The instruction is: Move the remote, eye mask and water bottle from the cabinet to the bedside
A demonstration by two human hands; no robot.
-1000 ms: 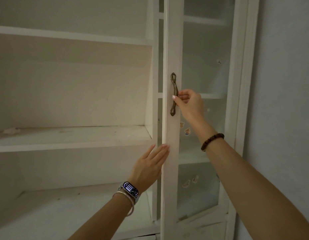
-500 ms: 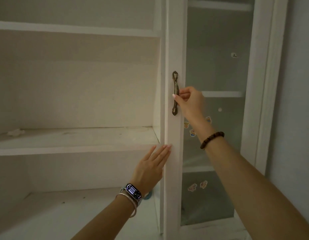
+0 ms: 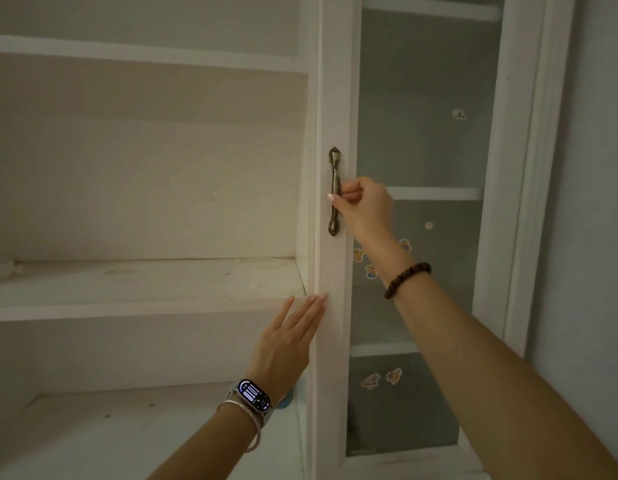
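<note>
**A white cabinet (image 3: 144,185) in weak light**

A pale grey wall (image 3: 598,168) was just beside it on the right. The left part had open shelves (image 3: 144,289), dusty and marked. The right part had a door (image 3: 421,143) of frosted glass with small cartoon stickers (image 3: 371,380) and a dark metal handle (image 3: 334,161). The light was dim and yellowish.

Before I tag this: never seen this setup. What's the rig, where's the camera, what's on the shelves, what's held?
There is no machine here: a person works with two bare hands, and the picture comes from a camera worn on their head, looking forward at a white cabinet. The right hand grips the metal handle of the glass door. The left hand, fingers straight, rests against that door's edge. The open shelves on the left hold a small pale scrap at the far left; none of the task's three items is plainly visible. Small stickers sit on the glass.
</note>
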